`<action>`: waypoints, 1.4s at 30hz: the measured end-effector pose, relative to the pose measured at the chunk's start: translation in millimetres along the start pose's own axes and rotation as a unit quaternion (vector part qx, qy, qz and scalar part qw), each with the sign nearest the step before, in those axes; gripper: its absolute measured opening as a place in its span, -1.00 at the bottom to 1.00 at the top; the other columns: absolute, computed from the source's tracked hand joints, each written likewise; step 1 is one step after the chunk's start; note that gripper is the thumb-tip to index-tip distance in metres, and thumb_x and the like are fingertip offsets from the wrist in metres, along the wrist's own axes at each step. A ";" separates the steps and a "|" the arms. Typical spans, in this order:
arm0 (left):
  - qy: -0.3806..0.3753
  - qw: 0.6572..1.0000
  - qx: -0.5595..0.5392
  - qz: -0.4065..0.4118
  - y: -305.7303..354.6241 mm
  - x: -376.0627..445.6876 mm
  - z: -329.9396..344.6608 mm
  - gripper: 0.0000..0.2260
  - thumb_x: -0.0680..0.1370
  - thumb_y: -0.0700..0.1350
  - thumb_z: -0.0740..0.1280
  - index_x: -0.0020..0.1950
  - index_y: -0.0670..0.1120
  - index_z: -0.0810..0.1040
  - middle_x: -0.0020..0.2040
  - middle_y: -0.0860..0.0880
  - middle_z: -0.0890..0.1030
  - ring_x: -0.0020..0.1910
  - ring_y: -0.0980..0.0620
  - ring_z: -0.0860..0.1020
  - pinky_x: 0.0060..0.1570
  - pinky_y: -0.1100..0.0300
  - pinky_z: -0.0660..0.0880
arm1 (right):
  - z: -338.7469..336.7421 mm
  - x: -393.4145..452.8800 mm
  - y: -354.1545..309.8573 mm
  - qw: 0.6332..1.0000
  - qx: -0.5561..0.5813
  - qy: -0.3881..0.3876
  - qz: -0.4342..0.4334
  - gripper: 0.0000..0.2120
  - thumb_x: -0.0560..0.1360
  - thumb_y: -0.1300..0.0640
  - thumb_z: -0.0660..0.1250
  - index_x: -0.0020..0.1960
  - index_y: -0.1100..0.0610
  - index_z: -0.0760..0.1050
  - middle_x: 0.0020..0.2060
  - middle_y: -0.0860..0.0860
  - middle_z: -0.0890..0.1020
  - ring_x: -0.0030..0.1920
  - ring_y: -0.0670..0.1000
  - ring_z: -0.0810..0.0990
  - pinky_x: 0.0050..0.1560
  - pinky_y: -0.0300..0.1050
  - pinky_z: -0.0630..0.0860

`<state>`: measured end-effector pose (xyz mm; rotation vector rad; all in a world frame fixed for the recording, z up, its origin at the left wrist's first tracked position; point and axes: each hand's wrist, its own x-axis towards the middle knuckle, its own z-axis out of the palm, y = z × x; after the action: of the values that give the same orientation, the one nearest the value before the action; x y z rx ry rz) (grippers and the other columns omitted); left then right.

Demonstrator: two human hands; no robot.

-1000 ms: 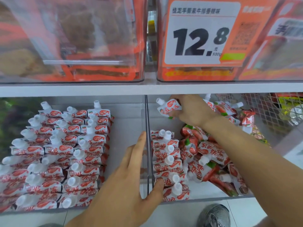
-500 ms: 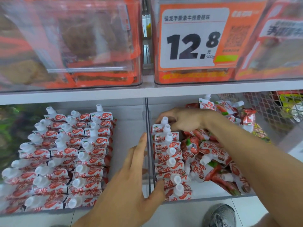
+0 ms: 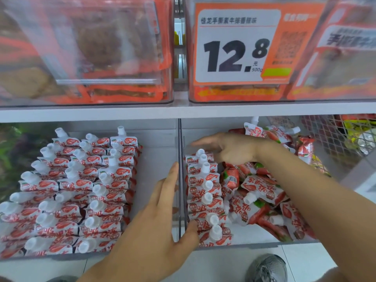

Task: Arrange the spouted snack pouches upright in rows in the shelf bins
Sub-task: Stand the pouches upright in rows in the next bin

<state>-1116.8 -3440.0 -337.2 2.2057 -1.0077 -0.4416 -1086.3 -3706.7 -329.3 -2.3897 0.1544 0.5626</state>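
store shelf (image 3: 122, 113), pale grey, two tiers; pale tiled floor (image 3: 234, 265) below, your grey shoe (image 3: 266, 267) at the bottom edge. upper tier: clear plastic bins of brown snacks, one with an orange price card (image 3: 238, 45) reading 12.8. lower tier: two clear bins split by a dark-edged divider (image 3: 179, 159). left bin (image 3: 156, 159) holds three tidy rows of spouted pouches (image 3: 81, 188), red-and-white glossy film, white screw caps, right part bare. right bin (image 3: 254, 244) has one upright row of pouches (image 3: 205, 196) against the divider and a loose heap (image 3: 264, 200) beside it, some lying flat. your left hand (image 3: 154, 231) is spread flat, fingers along the divider, thumb pressed on the front pouch of the row; it grips nothing. your right hand (image 3: 232, 149) is open, fingers extended, resting at the back of that row, holding nothing. wire mesh basket (image 3: 335, 137) at far right.
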 end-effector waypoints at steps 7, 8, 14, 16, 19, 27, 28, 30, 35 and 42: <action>0.023 1.000 -0.007 -0.003 -3.3 -3.1 2.0 -0.08 0.45 0.22 0.35 0.40 0.43 -0.39 0.25 0.69 -0.05 0.17 0.70 0.13 0.00 0.73 0.14 | -2.3 -41.6 2.4 0.982 -0.070 0.170 -0.051 -0.58 0.43 0.43 0.23 0.12 0.02 0.60 0.07 -0.04 0.64 0.07 -0.10 0.57 -0.05 -0.39 0.43; 0.028 1.000 -0.012 -0.001 -3.3 -3.4 3.8 -0.08 0.44 0.21 0.36 0.42 0.43 -0.36 0.29 0.65 -0.01 0.21 0.65 0.17 0.05 0.68 0.16 | 0.4 -50.9 3.3 0.979 -0.078 0.182 -0.057 -0.66 0.44 0.37 0.27 0.05 0.01 0.61 0.01 -0.06 0.64 0.02 -0.11 0.58 -0.08 -0.35 0.45; 0.022 0.993 -0.113 -0.003 -1.5 -3.9 1.7 -0.16 0.37 0.23 0.44 0.51 0.35 0.01 0.37 0.40 0.36 0.35 0.39 0.33 0.38 0.19 0.34 | 36.9 -75.3 6.7 0.975 -0.198 0.094 0.030 -0.38 0.37 -0.24 0.46 0.36 -0.09 0.39 0.22 0.01 0.47 0.26 0.04 0.41 0.24 0.02 0.45; 0.037 0.985 -0.167 -0.022 0.9 -4.8 -1.2 -0.32 0.42 0.14 0.46 0.44 0.35 0.18 0.28 0.33 0.47 0.21 0.40 0.46 0.23 0.32 0.45 | 44.8 -72.4 3.8 0.972 -0.204 0.116 0.009 -0.36 0.38 -0.20 0.47 0.39 -0.04 0.40 0.24 0.04 0.51 0.27 0.08 0.45 0.26 -0.01 0.45; 0.174 0.975 -0.133 -0.030 6.6 -6.2 4.1 -0.40 0.47 -0.06 0.45 0.43 0.09 0.27 0.28 0.11 0.45 0.19 0.29 0.48 0.24 0.31 0.44 | 46.1 -74.0 9.2 0.970 -0.194 0.145 -0.010 -0.38 0.36 -0.07 0.51 0.37 0.02 0.45 0.21 0.06 0.55 0.24 0.09 0.49 0.22 -0.06 0.46; 0.148 0.982 -0.042 0.105 69.9 35.8 3.3 -0.80 0.50 -0.18 0.37 0.10 0.02 0.52 -0.02 0.12 0.57 -0.03 0.22 0.55 -0.03 0.44 0.44 | 22.2 -134.1 42.5 0.928 0.102 0.330 -0.138 -0.51 0.27 0.28 0.60 0.13 -0.03 0.60 0.05 -0.02 0.50 -0.03 0.00 0.56 -0.09 -0.16 0.59; 0.113 0.990 -0.031 0.085 74.0 54.3 5.5 -0.84 0.51 -0.19 0.37 0.06 -0.01 0.54 -0.06 0.12 0.59 -0.08 0.21 0.56 -0.03 0.40 0.47 | 20.5 -139.9 49.8 0.917 0.114 0.358 -0.135 -0.51 0.28 0.28 0.60 0.12 -0.04 0.58 0.06 -0.03 0.50 -0.02 0.01 0.55 -0.08 -0.14 0.59; 0.064 0.997 -0.010 0.041 78.7 95.0 13.2 -0.85 0.50 -0.17 0.36 0.06 -0.05 0.54 -0.10 0.10 0.59 -0.13 0.16 0.56 -0.01 0.25 0.51 | 19.3 -147.5 67.3 0.910 0.104 0.385 -0.111 -0.52 0.29 0.25 0.58 0.12 -0.06 0.54 0.11 -0.09 0.50 0.01 -0.06 0.53 -0.01 -0.10 0.55; 0.047 0.996 0.060 -0.049 86.0 179.2 39.8 -0.46 0.54 0.01 0.37 0.40 -0.21 0.31 0.14 -0.12 0.56 0.10 -0.08 0.55 -0.02 0.15 0.48 | 26.0 -160.7 94.0 0.910 0.125 0.391 -0.055 -0.58 0.38 0.19 0.52 0.16 -0.12 0.54 0.06 -0.27 0.54 -0.02 -0.08 0.58 -0.04 -0.12 0.51; 0.023 0.990 0.127 -0.062 82.9 201.6 63.5 -0.75 0.45 0.08 0.47 -0.13 -0.10 0.62 -0.15 -0.05 0.62 -0.28 0.05 0.51 -0.24 0.21 0.38 | 29.0 -172.2 77.6 0.855 0.274 0.420 -0.129 -0.72 0.45 0.21 0.51 0.12 -0.03 0.64 -0.08 -0.07 0.63 -0.12 -0.05 0.60 -0.07 -0.23 0.54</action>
<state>-1065.8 -3661.2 -331.8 2.5039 -0.9499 -0.3303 -1271.2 -3754.1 -319.9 -1.8772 0.3131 -0.6167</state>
